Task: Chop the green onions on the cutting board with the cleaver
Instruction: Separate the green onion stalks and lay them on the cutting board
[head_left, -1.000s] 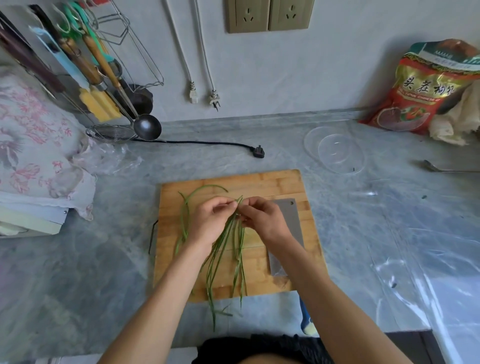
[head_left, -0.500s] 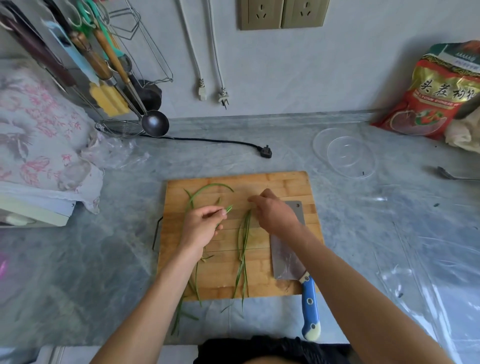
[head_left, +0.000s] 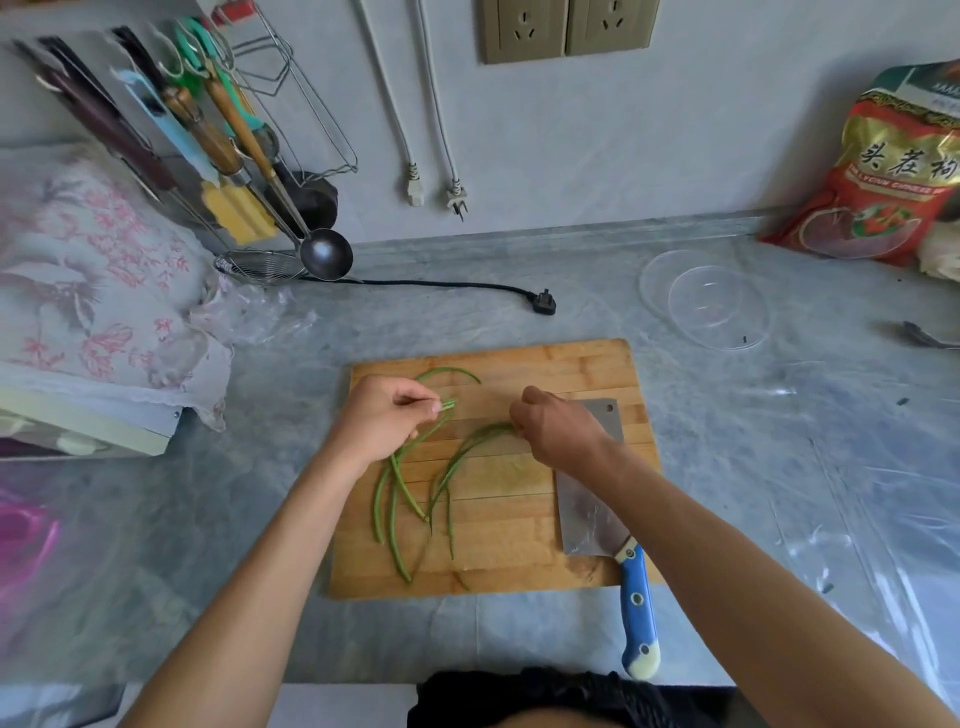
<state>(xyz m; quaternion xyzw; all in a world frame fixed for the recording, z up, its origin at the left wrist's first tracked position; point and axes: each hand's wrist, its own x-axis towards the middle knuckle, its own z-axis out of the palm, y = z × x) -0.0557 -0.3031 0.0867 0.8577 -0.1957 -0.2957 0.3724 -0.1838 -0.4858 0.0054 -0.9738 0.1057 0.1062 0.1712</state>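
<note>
Head view looks down on a wooden cutting board (head_left: 545, 364) lying on a grey marbled counter (head_left: 779, 467). The person's left hand (head_left: 379, 421) is curled over the board's far-left part, thumb and fingertips pinching the ends of a few green onions (head_left: 397, 499); those stalks trail back toward the person across the board. The right hand (head_left: 558, 431) is curled too, knuckles up, holding the tips of a second small bunch that arcs down and left, so the two bunches nearly meet near the middle of the board. One loose stalk curves alone near the board's far edge, just beyond the left hand.

The cleaver (head_left: 592, 499) lies flat on the right side of the board, untouched, its blade partly hidden under the right wrist, its blue handle (head_left: 638, 618) with a cream tip sticking off the near edge over the counter.

Further back, a black power plug (head_left: 543, 301) and its cable lie on the counter, and a clear plastic lid (head_left: 711, 306) sits to the right. A red snack bag (head_left: 893, 171) leans in the far-right corner. At the left, a wire rack (head_left: 208, 145) holds utensils, with a metal ladle (head_left: 324, 254) hanging from it.
</note>
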